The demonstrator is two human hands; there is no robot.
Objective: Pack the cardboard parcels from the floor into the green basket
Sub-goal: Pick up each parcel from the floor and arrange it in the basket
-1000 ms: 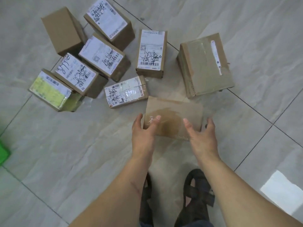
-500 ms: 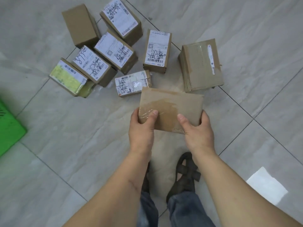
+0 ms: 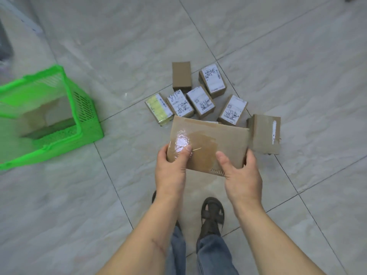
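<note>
A flat brown cardboard parcel (image 3: 208,143) with shiny tape is held above the floor between both hands. My left hand (image 3: 171,167) grips its near left corner, thumb on top. My right hand (image 3: 241,175) grips its near right corner. The green basket (image 3: 83,120) stands on the floor to the left, blurred, with a cardboard parcel (image 3: 47,114) inside. Several small parcels lie on the floor beyond the held one: a plain brown one (image 3: 181,76), labelled ones (image 3: 213,80) (image 3: 200,102) (image 3: 233,110) (image 3: 179,105), a yellow-labelled one (image 3: 157,109). A bigger taped box (image 3: 265,132) lies at the right.
The floor is pale tile with dark grout lines. My feet in dark sandals (image 3: 212,213) and jeans legs stand right below the held parcel. A dark object and a white bar (image 3: 17,14) sit at the far upper left corner.
Both hands closed on the flat parcel and lifted it off the floor. The view rose and turned left, bringing the green basket fully into sight.
</note>
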